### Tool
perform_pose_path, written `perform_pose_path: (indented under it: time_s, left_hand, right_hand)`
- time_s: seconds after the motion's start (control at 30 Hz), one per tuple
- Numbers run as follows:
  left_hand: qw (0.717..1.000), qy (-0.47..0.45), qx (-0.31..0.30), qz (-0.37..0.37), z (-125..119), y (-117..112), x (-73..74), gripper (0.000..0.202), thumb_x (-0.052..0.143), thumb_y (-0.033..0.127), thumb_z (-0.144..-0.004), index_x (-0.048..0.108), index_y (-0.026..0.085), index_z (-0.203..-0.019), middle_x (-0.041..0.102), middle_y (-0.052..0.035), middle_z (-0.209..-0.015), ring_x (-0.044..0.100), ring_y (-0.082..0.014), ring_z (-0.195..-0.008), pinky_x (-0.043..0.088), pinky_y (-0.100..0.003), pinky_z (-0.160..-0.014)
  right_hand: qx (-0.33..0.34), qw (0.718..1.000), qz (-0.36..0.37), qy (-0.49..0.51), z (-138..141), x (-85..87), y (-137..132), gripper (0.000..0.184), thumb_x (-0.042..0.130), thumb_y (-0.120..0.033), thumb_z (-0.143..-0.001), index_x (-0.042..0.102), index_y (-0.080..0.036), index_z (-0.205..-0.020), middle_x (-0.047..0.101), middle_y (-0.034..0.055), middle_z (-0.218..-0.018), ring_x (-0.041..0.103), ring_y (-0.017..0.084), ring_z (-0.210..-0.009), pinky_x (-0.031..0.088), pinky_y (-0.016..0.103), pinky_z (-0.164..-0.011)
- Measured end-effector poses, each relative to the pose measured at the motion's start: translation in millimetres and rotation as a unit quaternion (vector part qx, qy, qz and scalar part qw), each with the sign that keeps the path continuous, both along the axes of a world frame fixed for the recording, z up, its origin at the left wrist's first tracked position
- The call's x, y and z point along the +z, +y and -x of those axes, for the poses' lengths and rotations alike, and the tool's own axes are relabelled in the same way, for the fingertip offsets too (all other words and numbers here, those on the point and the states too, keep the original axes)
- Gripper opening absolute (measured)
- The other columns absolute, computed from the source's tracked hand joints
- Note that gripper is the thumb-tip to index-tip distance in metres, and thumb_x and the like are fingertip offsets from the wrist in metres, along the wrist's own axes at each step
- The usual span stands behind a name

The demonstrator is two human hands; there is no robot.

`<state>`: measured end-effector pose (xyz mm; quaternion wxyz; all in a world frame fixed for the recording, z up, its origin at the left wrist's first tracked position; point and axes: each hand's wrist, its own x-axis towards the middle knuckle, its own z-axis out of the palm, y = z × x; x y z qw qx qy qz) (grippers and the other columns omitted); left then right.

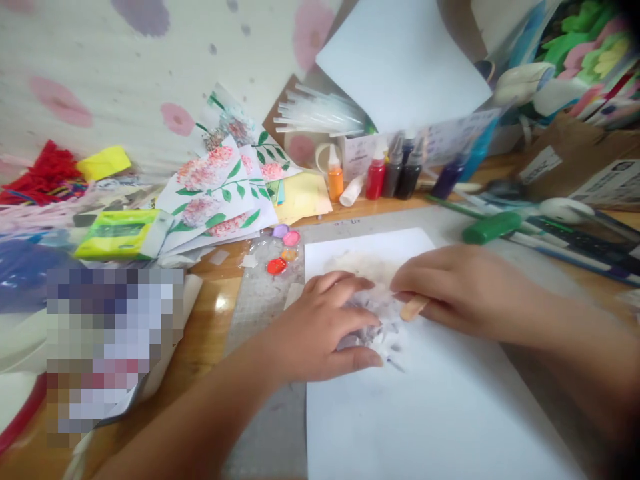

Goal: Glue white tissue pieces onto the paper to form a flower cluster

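Note:
A large white sheet of paper (380, 427) lies in front of me, with a heap of crumpled white and grey scraps (377, 340) on it. Over the left side of the heap my left hand (340, 320) rests with fingers spread, the tips touching the scraps. At the heap's right edge my right hand (445, 283) is closed around a light wooden craft stick (414, 308), whose rounded end sticks out under the fingers. The stick's other end is hidden by the hand. Motion blurs the scraps and both hands somewhat.
A grey cutting mat (265, 333) lies under the sheet. Left of it are a clear palette (276, 253) with paint blobs and a yellow-green packet (120, 233). Flower paintings (220, 193) and paint bottles (375, 177) stand behind. A green-handled tool (493, 228) and cardboard box (575, 160) are right.

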<state>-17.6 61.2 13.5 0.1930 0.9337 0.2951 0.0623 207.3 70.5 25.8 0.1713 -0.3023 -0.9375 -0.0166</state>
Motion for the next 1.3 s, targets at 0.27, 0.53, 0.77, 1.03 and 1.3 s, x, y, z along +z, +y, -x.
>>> perform_pose_path:
  time_s: [0.27,0.53,0.77,1.03,1.3]
  left_hand:
    - [1.000,0.001,-0.003,-0.015,3,1,2.4,0.035,0.048,0.050,-0.079,0.062,0.023,-0.095,0.042,-0.0072,-0.123,0.025,-0.0256,-0.122,0.025,-0.041,-0.099]
    - [0.999,0.035,-0.030,-0.021,4,-4,5.3,0.040,0.044,0.053,-0.079,0.059,0.024,-0.102,0.040,-0.0105,-0.125,0.022,-0.0303,-0.123,0.023,-0.047,-0.098]
    - [0.999,0.038,-0.029,-0.025,6,-6,6.1,0.039,0.046,0.051,-0.079,0.056,0.027,-0.108,0.042,-0.0088,-0.126,0.025,-0.0313,-0.122,0.026,-0.047,-0.097]
    - [0.996,-0.005,-0.079,-0.047,9,-1,6.2,0.029,0.050,0.042,-0.079,0.061,0.027,-0.101,0.045,-0.0073,-0.122,0.028,-0.0274,-0.119,0.024,-0.042,-0.099]
    - [0.997,-0.018,-0.064,-0.049,7,0,4.2,0.026,0.049,0.042,-0.080,0.065,0.025,-0.093,0.050,-0.0077,-0.114,0.034,-0.0251,-0.115,0.027,-0.039,-0.098]
  right_hand:
    - [0.002,1.000,0.022,-0.002,1,2.5,-1,0.016,0.042,-0.023,-0.082,0.057,-0.017,-0.083,0.060,0.0024,-0.071,0.051,0.013,-0.059,0.032,0.025,-0.055]
    - [0.003,0.998,0.057,-0.002,2,2.6,-2,0.017,0.043,-0.023,-0.081,0.060,-0.018,-0.082,0.059,0.0017,-0.067,0.052,0.013,-0.058,0.031,0.025,-0.054]
    - [-0.011,0.981,0.193,-0.015,10,6.4,-3,0.019,0.044,-0.013,-0.078,0.060,-0.021,-0.085,0.061,0.0000,-0.073,0.055,0.012,-0.065,0.034,0.022,-0.057]
    - [0.038,0.979,0.192,0.049,14,-3.1,-3,0.016,0.045,-0.012,-0.078,0.059,-0.018,-0.081,0.058,0.0015,-0.080,0.053,0.010,-0.071,0.036,0.021,-0.060]
    - [0.054,0.993,0.073,-0.077,16,-7.8,-4,0.020,0.041,-0.018,-0.082,0.061,-0.020,-0.081,0.055,0.0023,-0.077,0.048,0.011,-0.066,0.030,0.024,-0.055]
